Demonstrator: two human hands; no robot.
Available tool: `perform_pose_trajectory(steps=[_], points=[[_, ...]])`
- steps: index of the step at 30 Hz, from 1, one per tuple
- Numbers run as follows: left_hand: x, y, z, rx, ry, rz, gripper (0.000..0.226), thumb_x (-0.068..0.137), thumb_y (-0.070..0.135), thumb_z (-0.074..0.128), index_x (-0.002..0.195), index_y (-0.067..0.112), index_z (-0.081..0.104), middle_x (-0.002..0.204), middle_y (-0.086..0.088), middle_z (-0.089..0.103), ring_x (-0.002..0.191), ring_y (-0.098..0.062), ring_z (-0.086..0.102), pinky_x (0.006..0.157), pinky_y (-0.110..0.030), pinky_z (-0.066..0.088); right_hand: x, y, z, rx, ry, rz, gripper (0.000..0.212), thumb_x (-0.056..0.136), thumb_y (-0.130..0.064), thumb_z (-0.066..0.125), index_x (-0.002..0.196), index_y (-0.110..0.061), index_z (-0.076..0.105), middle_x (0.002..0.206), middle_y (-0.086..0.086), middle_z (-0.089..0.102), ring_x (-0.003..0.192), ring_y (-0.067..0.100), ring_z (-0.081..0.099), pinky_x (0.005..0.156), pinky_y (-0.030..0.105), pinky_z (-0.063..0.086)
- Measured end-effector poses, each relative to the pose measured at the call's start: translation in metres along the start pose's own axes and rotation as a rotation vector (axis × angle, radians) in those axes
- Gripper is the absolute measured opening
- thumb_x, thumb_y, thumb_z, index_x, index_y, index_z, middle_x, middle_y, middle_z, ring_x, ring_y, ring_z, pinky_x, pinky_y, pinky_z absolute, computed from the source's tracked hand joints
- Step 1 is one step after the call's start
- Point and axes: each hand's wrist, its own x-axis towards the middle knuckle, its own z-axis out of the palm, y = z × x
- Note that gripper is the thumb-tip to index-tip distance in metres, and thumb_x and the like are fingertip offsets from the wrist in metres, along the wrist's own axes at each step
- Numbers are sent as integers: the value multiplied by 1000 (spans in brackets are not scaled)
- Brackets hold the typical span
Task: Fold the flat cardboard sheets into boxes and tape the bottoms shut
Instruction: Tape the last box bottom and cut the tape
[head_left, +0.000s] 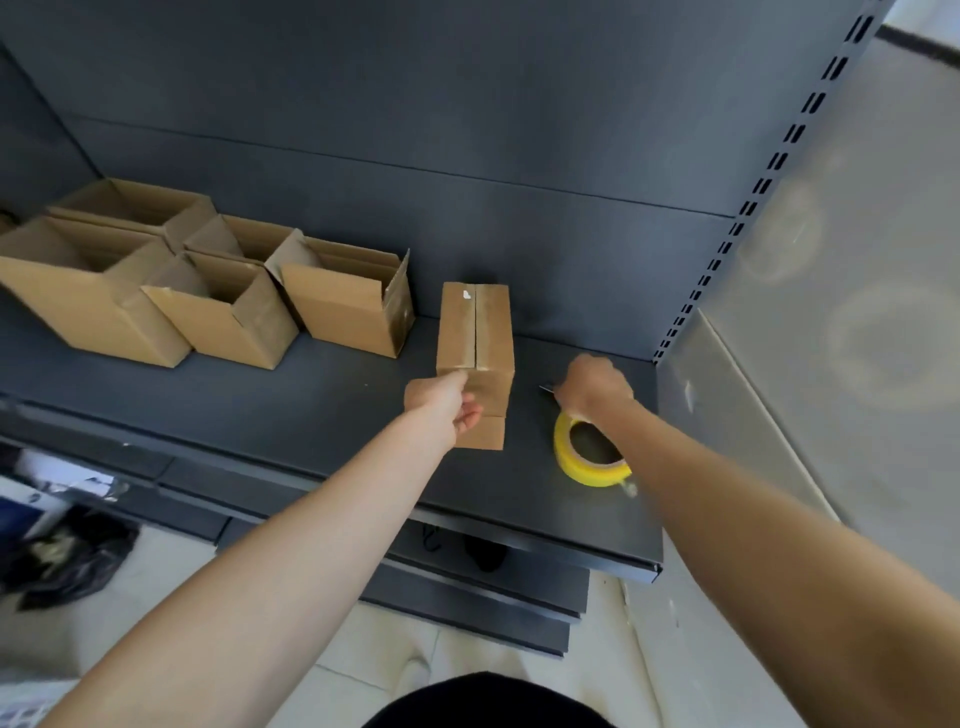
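Head view: our left hand (441, 410) grips the near end of the taped box (475, 332) in the middle of the shelf (311, 415). Our right hand (595, 387) is curled around a thin dark tool (545, 388), just beyond the one yellow tape roll (592, 460). Far left stand five open boxes (228, 312), seemingly finished. We see no flat sheets, so we judge little is left

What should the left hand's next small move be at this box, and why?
Probably press the tape down over the near edge of the box with the left hand, which grips there. The tape already covers the upward seam, the tape roll lies apart, and the right hand holds a thin dark tool.
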Motion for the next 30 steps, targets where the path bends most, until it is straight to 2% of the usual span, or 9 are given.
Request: perform_pose_trajectory(steps=[4,8,11,13,20,23,25,27,30], points=[[2,7,-2,-46,-18,-25,33,81,32,73,92,5,57,79,-11,65,72,-23,65,69,-35,58,34,-49,-23,214,145,-210,32,98,-29,44,114,-4,56,120,17,57,116,35,48,83,36,43],[5,13,-3,17,6,-6,37,78,36,75,88,4,59,76,-11,65,74,-25,66,73,-38,59,57,-84,-29,197,10,-313,53,99,-39,41,143,-11,35,148,10,35,136,31,27,106,40,31],[11,16,-10,35,45,21,35,82,25,74,101,-2,62,85,-16,66,79,-28,67,59,-32,58,70,-92,-24,130,-84,-312,63,98,-43,40,151,-15,20,157,6,19,142,31,20,112,44,25],[14,17,-17,27,73,33,30,83,19,73,100,-3,63,85,-17,66,75,-27,67,62,-34,59,73,-92,-20,116,-121,-302,66,98,-44,41,151,-16,16,157,8,15,142,32,20,113,45,25],[14,17,-32,-2,231,61,21,80,17,76,81,0,62,67,-10,61,55,-22,62,58,-36,59,67,-91,-19,277,-138,-226,56,91,-49,52,130,-8,51,135,14,41,118,30,49,100,39,43],[11,18,-33,17,247,89,25,78,13,77,89,-2,62,74,-11,62,69,-25,64,61,-38,59,61,-86,-22,411,-113,-237,33,89,-39,60,96,-7,59,100,8,58,91,22,57,68,29,46],[10,18,-34,24,275,107,30,78,13,77,96,-3,60,83,-12,63,77,-28,66,70,-40,59,53,-81,-26,461,-65,-215,33,87,-37,64,71,-13,47,75,0,52,76,19,53,53,27,38],[8,16,-35,48,306,130,26,79,12,76,93,-1,59,86,-12,64,75,-29,67,80,-41,57,43,-75,-30,507,-9,-198,33,86,-36,65,70,-12,49,72,-2,51,74,20,54,53,28,41],[4,11,-35,62,341,164,19,80,8,75,70,6,58,72,-7,61,66,-26,64,81,-40,57,30,-69,-33,572,55,-201,30,86,-33,67,90,-3,63,85,7,62,86,27,62,74,37,53]])
